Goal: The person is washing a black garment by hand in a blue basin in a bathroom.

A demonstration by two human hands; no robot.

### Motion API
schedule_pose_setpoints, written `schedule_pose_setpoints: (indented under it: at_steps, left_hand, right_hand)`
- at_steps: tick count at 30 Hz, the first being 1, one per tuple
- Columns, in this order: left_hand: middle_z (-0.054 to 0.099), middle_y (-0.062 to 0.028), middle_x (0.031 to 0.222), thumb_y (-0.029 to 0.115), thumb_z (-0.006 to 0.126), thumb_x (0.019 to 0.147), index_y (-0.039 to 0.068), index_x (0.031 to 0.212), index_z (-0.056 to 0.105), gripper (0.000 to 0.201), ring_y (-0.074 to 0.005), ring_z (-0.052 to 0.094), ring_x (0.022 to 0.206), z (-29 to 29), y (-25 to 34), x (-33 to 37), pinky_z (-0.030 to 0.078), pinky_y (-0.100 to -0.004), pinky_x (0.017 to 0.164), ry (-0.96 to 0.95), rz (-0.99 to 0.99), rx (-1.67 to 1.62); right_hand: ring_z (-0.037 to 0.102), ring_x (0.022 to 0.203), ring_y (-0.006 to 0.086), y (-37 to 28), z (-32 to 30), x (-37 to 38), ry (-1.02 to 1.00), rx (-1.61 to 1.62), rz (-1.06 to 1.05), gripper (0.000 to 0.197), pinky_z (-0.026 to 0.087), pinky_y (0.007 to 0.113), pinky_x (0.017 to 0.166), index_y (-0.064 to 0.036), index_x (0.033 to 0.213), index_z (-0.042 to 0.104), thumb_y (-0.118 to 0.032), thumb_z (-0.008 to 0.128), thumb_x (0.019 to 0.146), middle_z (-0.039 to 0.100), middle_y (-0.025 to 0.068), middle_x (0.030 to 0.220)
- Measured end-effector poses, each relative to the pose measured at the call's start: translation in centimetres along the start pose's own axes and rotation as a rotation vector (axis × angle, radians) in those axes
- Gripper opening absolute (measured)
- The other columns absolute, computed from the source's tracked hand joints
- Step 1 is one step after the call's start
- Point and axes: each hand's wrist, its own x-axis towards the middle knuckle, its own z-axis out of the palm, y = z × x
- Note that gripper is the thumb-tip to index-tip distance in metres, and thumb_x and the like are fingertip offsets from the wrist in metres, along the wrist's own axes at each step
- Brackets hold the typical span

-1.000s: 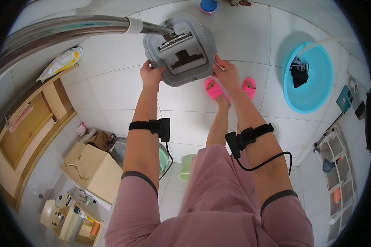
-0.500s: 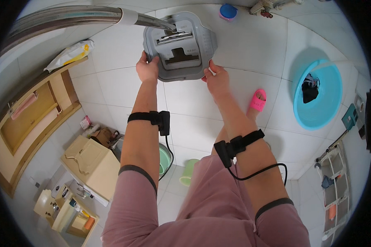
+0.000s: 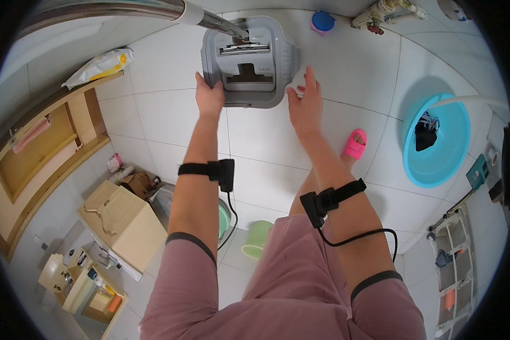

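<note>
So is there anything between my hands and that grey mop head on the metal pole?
Nothing visible. The left hand grips the grey mop head at its left edge, and the right hand touches its right edge directly.

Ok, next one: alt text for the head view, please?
Both hands, left hand and right hand, grip the sides of a grey square plastic mop bucket held under a metal pole above a white tiled floor. A blue round basin lies at right, beside one pink slipper.
</note>
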Motion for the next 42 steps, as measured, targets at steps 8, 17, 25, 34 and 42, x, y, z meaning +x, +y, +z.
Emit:
schedule_pose_setpoints:
  at_steps: [8,17,25,34,42]
  left_hand:
    - [0.052,-0.0238,0.101,0.0,0.045,0.072,-0.006,0.123,0.029,0.053,-0.0347,0.052,0.092,2.9,-1.5,-2.6,0.042,-0.0343,0.077,0.109,-0.071,0.03]
    - [0.039,-0.0218,0.118,-0.001,0.042,0.07,-0.003,0.124,0.029,0.056,-0.032,0.041,0.109,3.2,-2.8,-1.0,0.036,-0.0318,0.088,0.027,-0.289,-0.128]
    - [0.006,-0.0288,0.131,0.009,0.051,0.067,0.0,0.124,0.031,0.061,-0.0382,0.015,0.123,5.7,6.5,-7.2,0.017,-0.0352,0.1,0.086,-0.133,-0.201]
    - [0.043,-0.0128,0.116,0.007,0.055,0.066,0.007,0.113,0.048,0.047,-0.0228,0.039,0.106,8.2,16.8,-15.8,0.027,-0.0352,0.092,-0.36,-0.396,-0.605]
    - [0.049,-0.0053,0.103,0.012,0.056,0.066,0.009,0.113,0.048,0.047,-0.0168,0.044,0.093,8.3,18.8,-15.6,0.034,-0.0318,0.076,-0.501,-0.231,-0.485]
  right_hand:
    - [0.052,0.093,0.0298,0.0,-0.3,1.0,-0.254,-0.404,-0.216,0.059,0.046,0.036,0.077,-0.0041,0.126,0.024,-0.011,0.053,0.075,0.027,0.0116,0.131]
    - [0.054,0.091,0.0289,-0.3,0.5,1.8,-0.267,-0.41,-0.207,0.06,0.046,0.035,0.076,-0.0081,0.127,0.025,-0.009,0.053,0.074,0.031,0.0099,0.13]
    - [0.055,0.092,0.0248,6.1,-6.5,-1.2,-0.366,0.061,0.142,0.038,0.043,0.031,0.079,-0.0087,0.11,0.051,-0.012,0.054,0.072,0.053,0.0135,0.108]
    - [0.055,0.07,0.0107,14.6,-21.5,-7.5,-0.026,0.19,0.613,0.03,0.043,0.024,0.059,-0.0034,0.103,0.055,-0.012,0.053,0.074,0.059,0.0047,0.084]
    - [0.054,0.063,0.0121,13.1,-23.1,-6.0,0.032,0.389,0.452,0.028,0.043,0.023,0.055,0.0002,0.097,0.057,-0.011,0.054,0.072,0.059,0.0067,0.073]
